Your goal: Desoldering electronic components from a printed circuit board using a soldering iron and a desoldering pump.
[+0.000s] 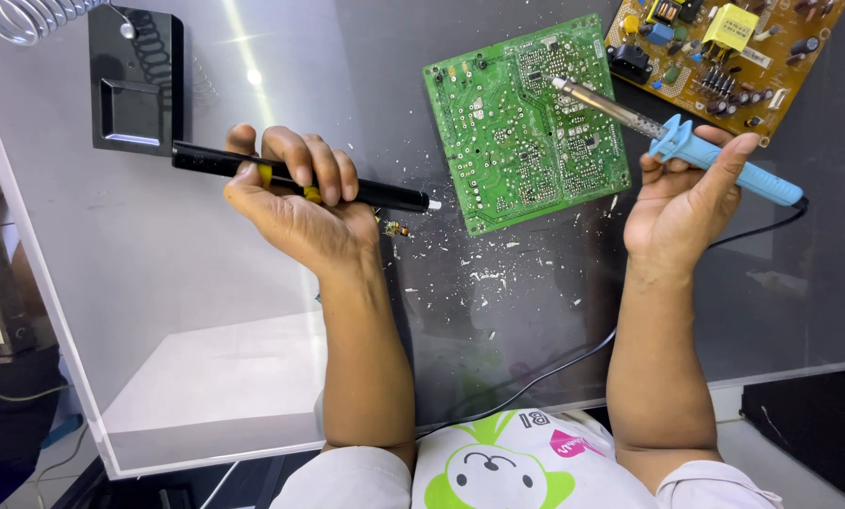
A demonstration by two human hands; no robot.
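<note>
From the head camera, your left hand is closed in a full fist around a black solder sucker, which lies nearly level with its white tip pointing right, toward the green circuit board. The tip stops just short of the board's lower left edge, not touching it.

Your right hand is wrapped around the blue handle of a soldering iron. The iron's long axis runs up and to the left from that hand, and its metal tip sits over the upper right part of the green board; whether it touches the board cannot be told. So the board lies between your hands, up and inward from both, with the iron already over it and the sucker beside it.

The board rests tilted on a grey table strewn with white flecks and bits of solder. A second, brown board with parts on it lies at the upper right, and a black iron stand with a wire coil sits at the upper left.
</note>
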